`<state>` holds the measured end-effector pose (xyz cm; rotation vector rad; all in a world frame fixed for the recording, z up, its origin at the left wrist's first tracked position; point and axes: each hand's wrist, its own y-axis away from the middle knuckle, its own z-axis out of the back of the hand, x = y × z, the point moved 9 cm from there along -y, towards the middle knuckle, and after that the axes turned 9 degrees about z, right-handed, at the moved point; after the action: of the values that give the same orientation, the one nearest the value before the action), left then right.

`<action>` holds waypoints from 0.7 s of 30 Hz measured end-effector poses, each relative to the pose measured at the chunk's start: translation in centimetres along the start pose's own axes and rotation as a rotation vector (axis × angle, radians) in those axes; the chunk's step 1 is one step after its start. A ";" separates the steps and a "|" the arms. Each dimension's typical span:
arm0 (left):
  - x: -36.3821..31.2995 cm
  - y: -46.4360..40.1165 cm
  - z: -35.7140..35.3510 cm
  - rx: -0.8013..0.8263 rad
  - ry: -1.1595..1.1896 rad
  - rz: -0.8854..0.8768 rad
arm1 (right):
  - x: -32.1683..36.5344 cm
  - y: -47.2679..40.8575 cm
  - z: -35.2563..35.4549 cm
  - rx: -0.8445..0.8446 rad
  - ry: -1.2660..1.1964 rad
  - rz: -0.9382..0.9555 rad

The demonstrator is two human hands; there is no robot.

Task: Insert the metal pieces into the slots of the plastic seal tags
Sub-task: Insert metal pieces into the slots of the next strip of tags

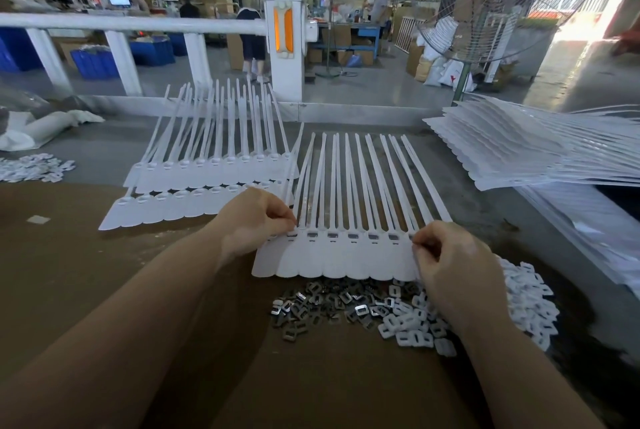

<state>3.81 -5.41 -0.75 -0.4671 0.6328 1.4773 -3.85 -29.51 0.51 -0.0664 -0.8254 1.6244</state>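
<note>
Both bare forearms reach forward, palms down. The left hand [258, 221] pinches with curled fingers. The right hand [453, 255] pinches likewise.

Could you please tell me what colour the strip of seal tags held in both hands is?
White; the seal tags show in the head view.

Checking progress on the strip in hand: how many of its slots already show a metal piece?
5, side by side between the left hand and right hand on the tag strip. End slots under the fingers may hide more.

Single head-worn wide-angle view, facing forward and down, close over the worktable [104, 290]
</note>
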 end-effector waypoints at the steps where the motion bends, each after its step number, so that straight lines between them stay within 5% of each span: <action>1: 0.0 -0.1 0.0 0.006 0.001 0.005 | 0.0 0.0 0.0 0.000 0.000 0.000; 21: -1.2 -1.0 -0.2 0.115 -0.096 0.040 | -0.1 0.1 -0.1 -0.002 0.012 0.007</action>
<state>4.79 -6.52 -0.20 -0.2942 0.6498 1.4832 -3.80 -29.52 0.34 -0.0810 -0.8183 1.6283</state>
